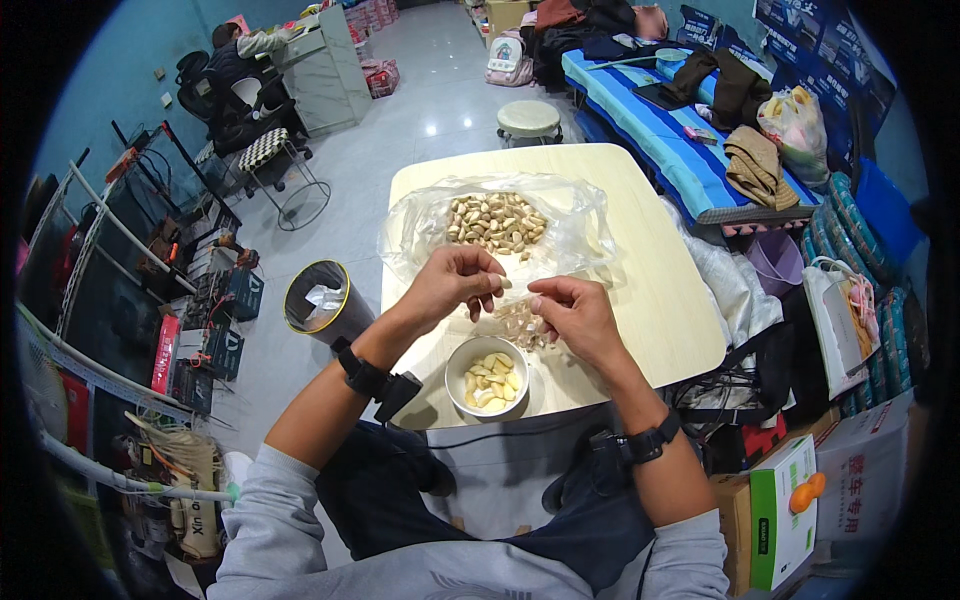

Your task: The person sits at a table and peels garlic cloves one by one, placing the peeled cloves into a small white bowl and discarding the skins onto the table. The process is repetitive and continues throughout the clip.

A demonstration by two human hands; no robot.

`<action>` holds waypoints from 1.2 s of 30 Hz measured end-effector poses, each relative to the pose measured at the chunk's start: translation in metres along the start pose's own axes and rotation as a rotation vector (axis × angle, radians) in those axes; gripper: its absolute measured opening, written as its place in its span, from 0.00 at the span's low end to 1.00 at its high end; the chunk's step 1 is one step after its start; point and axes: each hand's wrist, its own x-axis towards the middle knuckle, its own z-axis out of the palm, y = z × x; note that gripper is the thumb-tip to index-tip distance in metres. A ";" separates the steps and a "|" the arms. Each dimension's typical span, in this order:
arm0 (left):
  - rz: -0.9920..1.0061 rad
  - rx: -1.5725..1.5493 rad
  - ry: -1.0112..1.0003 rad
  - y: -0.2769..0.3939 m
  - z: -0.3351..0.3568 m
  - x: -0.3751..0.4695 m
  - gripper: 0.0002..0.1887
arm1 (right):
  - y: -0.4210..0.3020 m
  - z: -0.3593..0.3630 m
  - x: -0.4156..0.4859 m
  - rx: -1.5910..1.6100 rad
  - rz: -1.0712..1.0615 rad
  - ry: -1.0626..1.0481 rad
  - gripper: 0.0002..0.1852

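Observation:
My left hand (466, 283) holds a small garlic clove (505, 283) between thumb and fingertips. Close to its right is my right hand (571, 309), thumb and index finger pinched together; whether anything is between them is too small to tell. Below both hands, a white bowl (450, 375) holds several peeled garlic cloves (491, 379). Loose garlic skins (519, 319) lie on the table between the hands and the bowl. Beyond the hands, a heap of unpeeled garlic cloves (496, 219) rests on a spread clear plastic bag (585, 225).
The pale wooden table (667, 300) stands before me. A lined trash bin (319, 300) stands at its left, a round stool (529, 120) beyond it. A bed with blue striped bedding (637, 127) is at the right. A person (240, 52) sits at a desk at the far left.

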 end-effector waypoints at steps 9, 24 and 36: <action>0.000 -0.139 -0.080 -0.018 0.014 -0.005 0.06 | -0.013 0.008 -0.005 0.123 0.086 -0.092 0.11; 0.583 0.900 -0.061 -0.031 0.014 0.005 0.06 | -0.006 0.006 -0.004 -0.445 -0.297 -0.036 0.05; 0.604 0.932 0.028 -0.044 0.014 0.007 0.05 | -0.004 0.006 -0.004 -0.424 -0.276 -0.007 0.05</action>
